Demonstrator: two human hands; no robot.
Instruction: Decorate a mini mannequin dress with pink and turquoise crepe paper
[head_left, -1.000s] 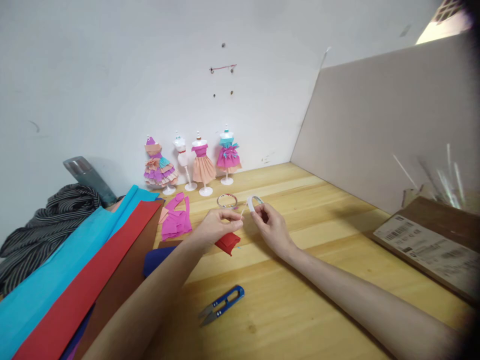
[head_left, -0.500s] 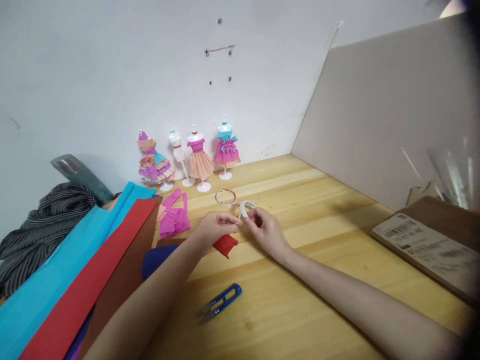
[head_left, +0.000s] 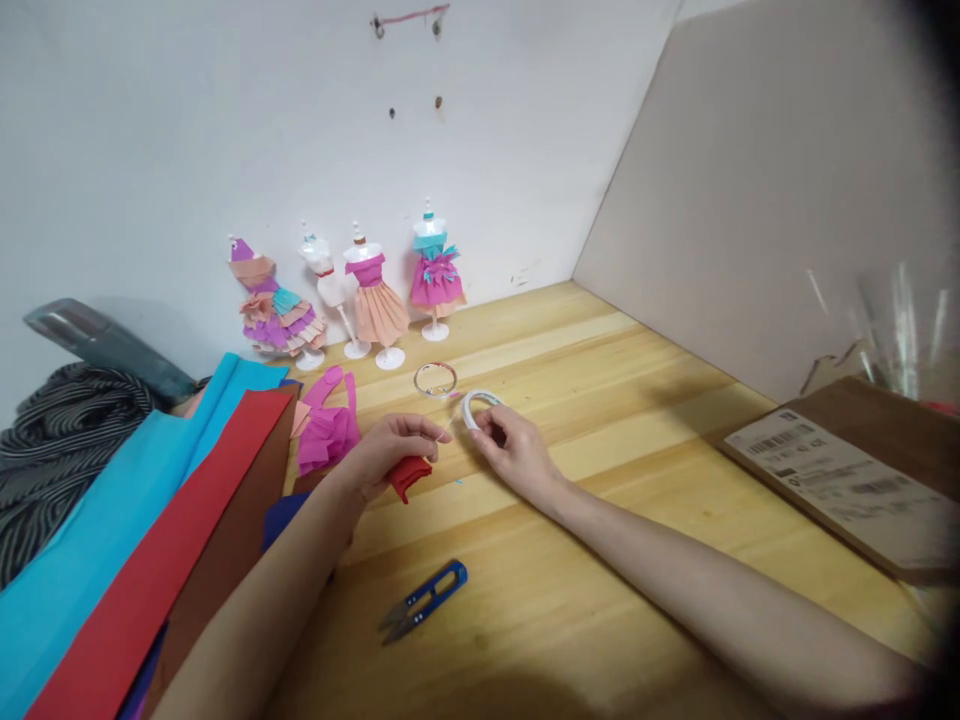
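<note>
My right hand [head_left: 519, 458] pinches a narrow white tape roll [head_left: 469, 403] that stands on edge above the table. From the roll, a thin tape strip [head_left: 448, 428] stretches to the fingertips of my left hand [head_left: 394, 446]. That hand is closed, with a small folded piece of red crepe paper [head_left: 410, 477] held beneath its fingers; part of the piece is hidden by them. Blue-handled thread snips [head_left: 426, 598] lie on the table nearer to me. A second, thin roll ring [head_left: 436, 380] rests beyond the tape.
Several small dress forms, one in a pink and peach dress [head_left: 379, 300], stand by the wall. Pink paper pieces [head_left: 328, 440], a red sheet [head_left: 161, 540] and a blue sheet [head_left: 112, 500] lie at left, beside striped cloth [head_left: 67, 440]. A cardboard box [head_left: 840, 480] is at right.
The view has tilted down and shifted slightly. My hands have moved farther apart, the left one drawing away from the roll, and the tape strip between them is longer.
</note>
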